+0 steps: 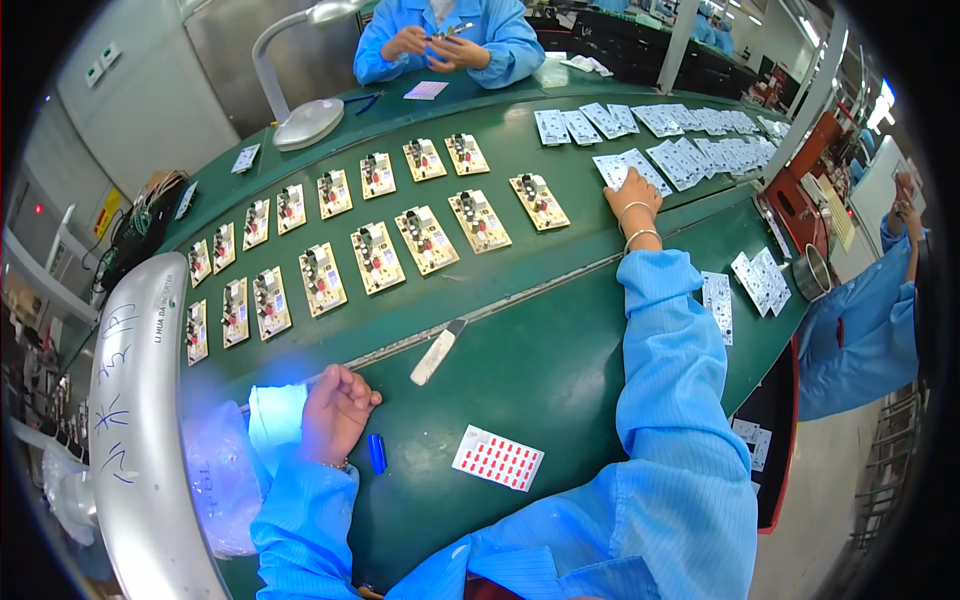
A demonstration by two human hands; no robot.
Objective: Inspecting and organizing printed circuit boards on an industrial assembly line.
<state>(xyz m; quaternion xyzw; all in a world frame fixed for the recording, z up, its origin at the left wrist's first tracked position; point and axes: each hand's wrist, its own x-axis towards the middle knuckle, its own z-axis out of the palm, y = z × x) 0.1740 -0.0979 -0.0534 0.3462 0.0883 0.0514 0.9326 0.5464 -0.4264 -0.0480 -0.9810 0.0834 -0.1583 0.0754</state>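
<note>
My right hand [634, 203] reaches forward to the far right, its bunched fingers gripping the near edge of a white circuit board [640, 168]. Overlapping white boards [690, 165] lie beside it. My left hand [337, 412] rests near the table's front left, fingers curled in; whatever is inside them, if anything, is hidden. Close to it lies a blue pen cap [377, 454]. A white card with rows of red stickers [498, 458] is on the green table before me. Further off is a knife-like tool with a whitish wrapped handle [437, 353].
Two rows of tan circuit boards with components [378, 257] cross the green table [560, 330]. A silver lamp head [140, 430] and a clear plastic bag [222, 480] stand at left. More white boards [762, 280] lie at right. Across the table a co-worker [445, 45] handles a small part.
</note>
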